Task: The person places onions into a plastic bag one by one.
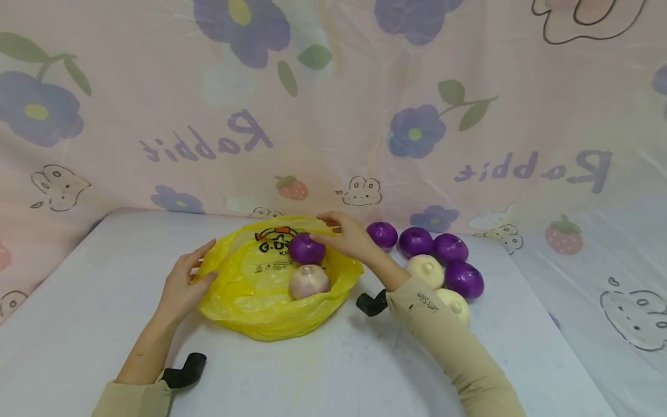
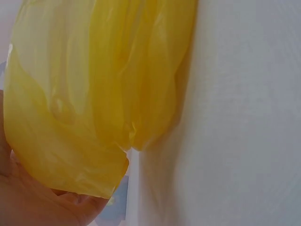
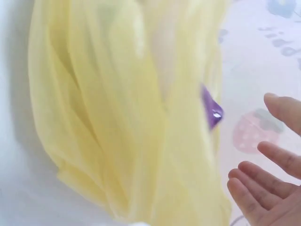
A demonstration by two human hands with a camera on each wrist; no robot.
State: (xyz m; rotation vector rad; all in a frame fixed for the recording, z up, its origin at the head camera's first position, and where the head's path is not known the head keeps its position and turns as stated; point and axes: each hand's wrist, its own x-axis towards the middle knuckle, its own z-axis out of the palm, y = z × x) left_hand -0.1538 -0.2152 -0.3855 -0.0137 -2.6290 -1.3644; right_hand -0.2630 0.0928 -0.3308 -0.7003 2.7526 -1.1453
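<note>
Mirror-reversed "Rabbit" appears twice on a pink flowered curtain [image 1: 333, 98], and "Let's Slim" marks the right sleeve [image 1: 443, 341]. At centre frame on a white table [image 1: 312, 382] sits a crinkled yellow bag [image 1: 229, 301], its mouth wide, its black "G.D" print partly covered by a glossy purple onion [image 1: 306, 250] above a pinkish onion [image 1: 308, 282]. The left hand [image 1: 182, 284], loosely spread, touches the bag's left edge; the right hand [image 1: 351, 234], fingers extended, holds nothing at upper right. Four purple onions [image 1: 465, 281] and two cream onions [image 1: 424, 271] cluster right of centre.
</note>
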